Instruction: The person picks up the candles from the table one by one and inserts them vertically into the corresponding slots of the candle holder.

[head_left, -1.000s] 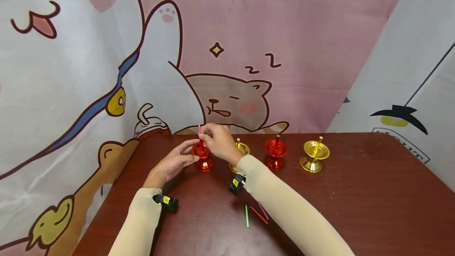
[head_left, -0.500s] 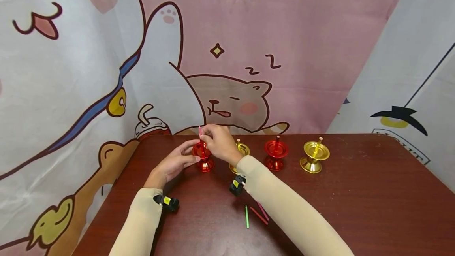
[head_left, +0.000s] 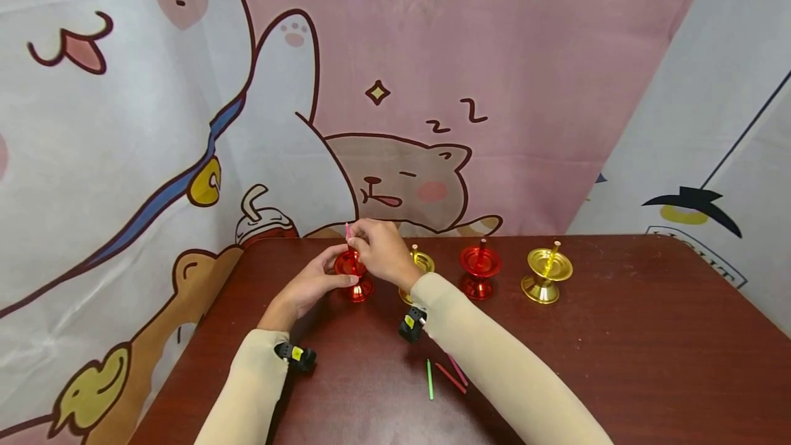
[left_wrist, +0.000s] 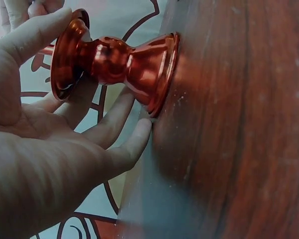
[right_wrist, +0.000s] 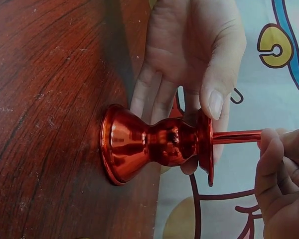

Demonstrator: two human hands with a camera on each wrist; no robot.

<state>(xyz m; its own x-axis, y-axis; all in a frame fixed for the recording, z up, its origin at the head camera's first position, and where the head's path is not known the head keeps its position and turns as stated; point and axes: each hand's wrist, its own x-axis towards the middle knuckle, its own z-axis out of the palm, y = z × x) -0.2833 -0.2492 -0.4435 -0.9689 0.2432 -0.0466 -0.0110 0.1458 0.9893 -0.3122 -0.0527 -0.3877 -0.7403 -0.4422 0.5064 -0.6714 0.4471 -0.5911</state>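
A shiny red candle holder stands upright on the table at the left of a row. My left hand holds it from the left, thumb on the dish rim and fingers behind the stem and near the base. From the dish rises a thin red tube. At its top my right hand pinches a slim pink candle between thumb and fingertips; the candle's tip shows above the fingers. Its lower end is hidden by the fingertips.
To the right stand a gold holder partly behind my right wrist, another red holder and another gold one. A green candle, a red candle and a magenta candle lie near my right forearm. A cartoon-print curtain hangs behind the table.
My left hand has shifted slightly right, its thumb coming farther across the front of the red holder's dish. The right hand keeps its pinch at the tube top. The head view has tilted slightly up.
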